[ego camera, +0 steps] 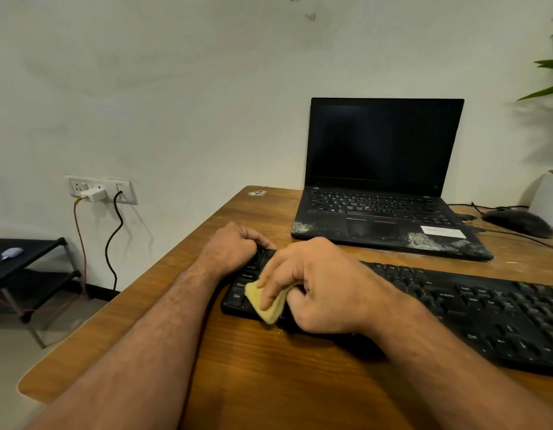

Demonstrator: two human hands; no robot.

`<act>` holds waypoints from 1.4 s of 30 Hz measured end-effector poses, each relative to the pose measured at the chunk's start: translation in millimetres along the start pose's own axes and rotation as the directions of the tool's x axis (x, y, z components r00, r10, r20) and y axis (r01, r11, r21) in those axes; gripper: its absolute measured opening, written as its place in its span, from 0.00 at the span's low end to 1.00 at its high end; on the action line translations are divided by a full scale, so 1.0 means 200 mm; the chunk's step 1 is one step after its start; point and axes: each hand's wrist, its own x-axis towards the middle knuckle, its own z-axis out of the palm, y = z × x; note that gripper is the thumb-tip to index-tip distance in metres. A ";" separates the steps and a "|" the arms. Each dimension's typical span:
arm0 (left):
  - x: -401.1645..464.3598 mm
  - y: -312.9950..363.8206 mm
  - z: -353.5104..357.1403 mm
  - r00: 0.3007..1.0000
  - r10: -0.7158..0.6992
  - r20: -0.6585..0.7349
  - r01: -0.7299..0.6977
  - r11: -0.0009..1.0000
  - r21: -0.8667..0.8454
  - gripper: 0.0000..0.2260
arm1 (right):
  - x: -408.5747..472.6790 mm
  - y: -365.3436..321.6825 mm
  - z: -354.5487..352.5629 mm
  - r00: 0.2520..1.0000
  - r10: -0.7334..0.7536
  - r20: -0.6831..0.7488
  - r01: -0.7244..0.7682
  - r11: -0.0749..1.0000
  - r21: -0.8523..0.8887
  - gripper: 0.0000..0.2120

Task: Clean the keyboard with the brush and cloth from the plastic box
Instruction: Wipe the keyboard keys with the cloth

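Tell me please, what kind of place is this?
Probably a home or office workspace: a wooden desk with an open laptop, a separate keyboard and a mouse.

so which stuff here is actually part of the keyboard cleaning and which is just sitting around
In use: keyboard; yellow cloth, held by the right hand; left hand, gripping the keyboard's left end.

Lying about: laptop; mouse; wall charger; potted plant.
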 end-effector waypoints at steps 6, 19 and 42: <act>0.00 0.00 0.00 1.000 0.006 -0.004 -0.006 1.000 0.011 0.20 | 0.05 0.07 0.03 0.997 0.068 -0.026 -0.071 0.988 -0.140 0.27; 0.00 0.00 0.01 0.999 -0.047 0.017 0.048 0.998 -0.029 0.16 | 0.14 0.21 0.02 0.938 0.245 -0.247 -0.316 0.897 -0.308 0.21; 0.00 0.01 0.00 1.000 0.008 -0.028 -0.008 1.000 0.010 0.22 | 0.02 0.06 0.04 0.989 -0.146 -0.015 0.142 0.977 -0.162 0.20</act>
